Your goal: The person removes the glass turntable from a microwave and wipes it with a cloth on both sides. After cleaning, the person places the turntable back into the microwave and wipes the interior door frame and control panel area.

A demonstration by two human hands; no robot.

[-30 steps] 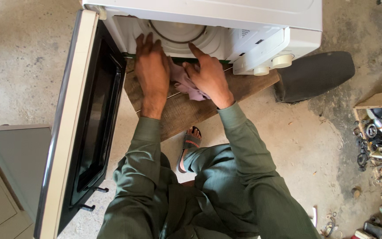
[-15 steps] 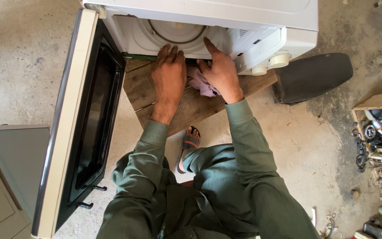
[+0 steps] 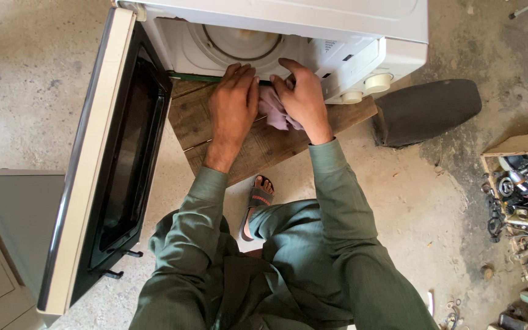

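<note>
A white microwave oven (image 3: 337, 18) stands on a wooden board (image 3: 258, 150) with its door (image 3: 93, 165) swung open to the left. Inside, a round turntable ring (image 3: 242, 40) shows. My left hand (image 3: 233, 104) lies flat on the front sill of the cavity, fingers pointing in. Beside it, my right hand (image 3: 300, 95) presses a crumpled pink cloth (image 3: 271, 110) against the same sill, with the fingertips on the inner wall by the control panel. The two hands almost touch, and the cloth bulges out between them.
Two cream knobs (image 3: 368, 85) stick out of the oven's panel. A black padded seat (image 3: 429, 110) lies on the concrete floor to the right. A wooden box of metal parts (image 3: 520, 183) sits at the far right, a grey cabinet (image 3: 7, 232) at the left. My sandalled foot (image 3: 258, 201) is below the board.
Both hands and the pink cloth have slid to the right along the oven's front sill. The right hand's fingers have curled closer over the cloth.
</note>
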